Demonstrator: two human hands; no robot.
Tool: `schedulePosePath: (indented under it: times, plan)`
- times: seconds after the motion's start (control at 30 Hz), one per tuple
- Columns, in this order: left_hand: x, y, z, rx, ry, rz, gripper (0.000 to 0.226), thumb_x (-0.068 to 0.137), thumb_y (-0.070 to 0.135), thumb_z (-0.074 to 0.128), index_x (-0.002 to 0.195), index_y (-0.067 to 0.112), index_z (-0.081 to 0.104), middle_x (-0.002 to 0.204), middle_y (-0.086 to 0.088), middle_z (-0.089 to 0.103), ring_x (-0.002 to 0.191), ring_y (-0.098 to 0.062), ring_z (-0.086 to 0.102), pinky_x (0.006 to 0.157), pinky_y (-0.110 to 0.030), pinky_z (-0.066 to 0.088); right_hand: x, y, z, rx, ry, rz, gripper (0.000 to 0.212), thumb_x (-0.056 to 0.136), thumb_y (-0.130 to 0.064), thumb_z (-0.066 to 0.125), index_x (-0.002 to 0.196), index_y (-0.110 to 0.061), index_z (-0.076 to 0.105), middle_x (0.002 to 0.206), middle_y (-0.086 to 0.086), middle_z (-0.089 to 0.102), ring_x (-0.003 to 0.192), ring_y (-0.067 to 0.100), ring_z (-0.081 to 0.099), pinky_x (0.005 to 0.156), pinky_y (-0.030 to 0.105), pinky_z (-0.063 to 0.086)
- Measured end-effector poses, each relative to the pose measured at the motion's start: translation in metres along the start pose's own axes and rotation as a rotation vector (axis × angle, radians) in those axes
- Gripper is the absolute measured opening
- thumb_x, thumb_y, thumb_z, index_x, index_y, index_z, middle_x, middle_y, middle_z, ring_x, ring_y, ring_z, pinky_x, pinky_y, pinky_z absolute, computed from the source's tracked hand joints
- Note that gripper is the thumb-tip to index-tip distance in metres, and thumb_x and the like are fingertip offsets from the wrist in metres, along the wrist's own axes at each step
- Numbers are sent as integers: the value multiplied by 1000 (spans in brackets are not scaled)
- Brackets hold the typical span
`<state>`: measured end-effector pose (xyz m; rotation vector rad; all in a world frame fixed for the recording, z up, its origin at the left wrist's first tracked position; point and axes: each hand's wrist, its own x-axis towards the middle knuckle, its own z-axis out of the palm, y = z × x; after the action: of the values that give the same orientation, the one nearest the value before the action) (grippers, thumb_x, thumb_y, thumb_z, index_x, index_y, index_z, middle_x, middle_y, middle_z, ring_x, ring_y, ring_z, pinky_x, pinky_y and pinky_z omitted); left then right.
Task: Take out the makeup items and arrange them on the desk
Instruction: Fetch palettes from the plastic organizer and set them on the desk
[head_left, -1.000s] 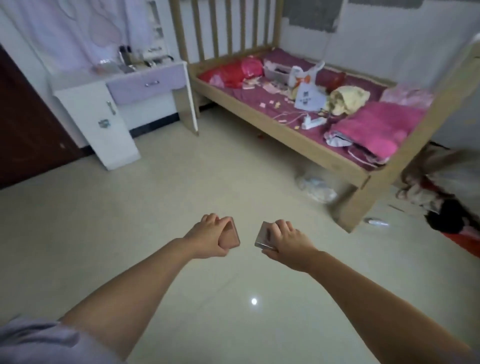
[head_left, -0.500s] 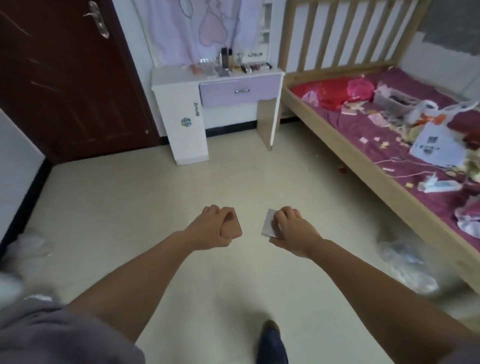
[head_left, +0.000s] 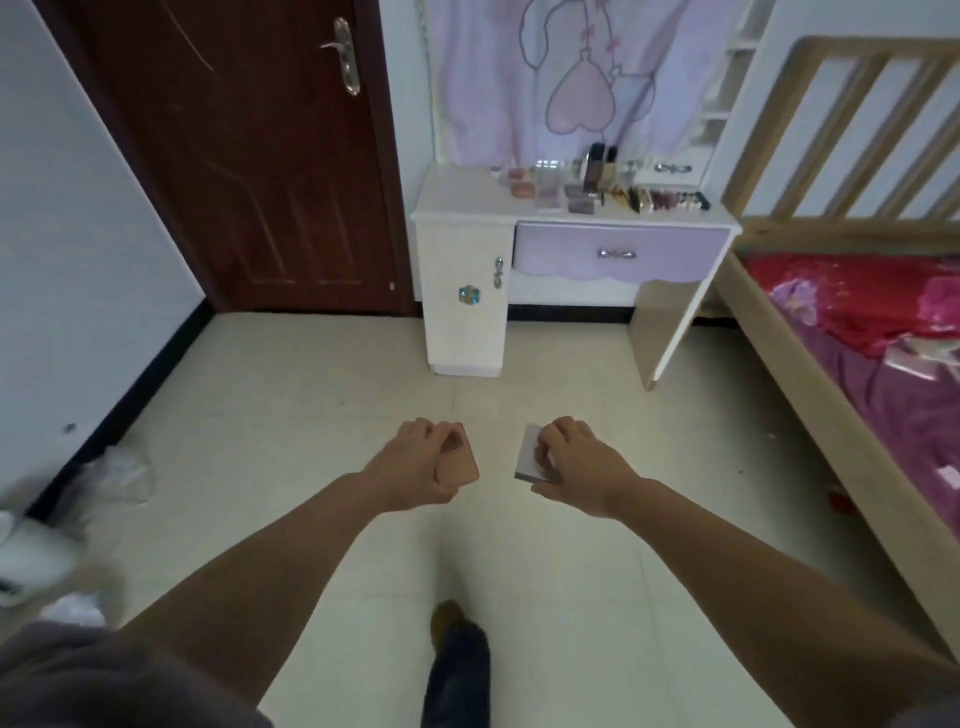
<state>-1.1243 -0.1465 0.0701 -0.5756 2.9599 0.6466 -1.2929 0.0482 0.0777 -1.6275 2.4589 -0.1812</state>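
Note:
My left hand (head_left: 415, 462) grips a flat pink compact (head_left: 457, 465) with curled fingers. A flat silver-grey makeup case (head_left: 529, 452) is held in my right hand (head_left: 576, 465), fingers curled over its top. Both hands are out in front of me above the tiled floor. Straight ahead stands the white desk (head_left: 457, 200) with a lilac drawer (head_left: 618, 254). Several makeup items (head_left: 597, 189) stand along its back and right side, in front of a mirror.
A dark brown door (head_left: 249, 156) is left of the desk. The wooden bed (head_left: 852, 441) with purple and red bedding runs along the right. Plastic bags (head_left: 114, 475) and white clutter lie by the left wall. My foot (head_left: 457, 639) shows below on the floor.
The view has swung left from the bed to face the desk, which is now nearer and centred. Both hands keep the same hold on their cases.

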Motion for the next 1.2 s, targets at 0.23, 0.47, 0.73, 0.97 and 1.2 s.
schedulePosePath:
  times: [0.23, 0.47, 0.73, 0.97, 1.2]
  plan:
    - [182, -58, -65, 6, 42, 41, 72, 71, 37, 71, 132, 24, 35, 123, -5, 41, 115, -23, 38, 93, -33, 43, 176, 74, -37, 40, -1, 39, 50, 82, -45, 63, 115, -14, 42, 127, 7, 41, 113, 24, 40, 88, 35, 47]
    - [345, -103, -109, 44, 30, 77, 76, 72, 38, 71, 136, 20, 35, 125, -6, 43, 115, -24, 39, 94, -33, 42, 317, 161, -67, 35, -41, 83, 51, 82, -46, 62, 116, -15, 42, 127, 6, 40, 113, 23, 40, 90, 32, 45]
    - [544, -158, -154, 7, 41, -21, 67, 72, 34, 71, 129, 23, 38, 123, -6, 41, 112, -23, 40, 92, -36, 45, 519, 267, -102, 30, -50, 7, 49, 80, -45, 66, 111, -15, 43, 120, 6, 43, 108, 23, 42, 87, 31, 43]
    - [676, -210, -203, -26, 62, -70, 76, 72, 36, 73, 135, 20, 35, 126, -7, 41, 114, -24, 39, 93, -35, 42, 682, 308, -134, 21, -89, -75, 50, 80, -44, 66, 114, -15, 43, 120, 6, 44, 108, 23, 43, 88, 32, 44]
    - [812, -287, -213, 5, -78, -21, 78, 73, 41, 71, 137, 22, 31, 128, -7, 40, 115, -25, 38, 95, -37, 41, 822, 330, -116, 12, -117, -18, 54, 81, -42, 66, 118, -10, 44, 121, 9, 45, 109, 26, 45, 89, 33, 44]
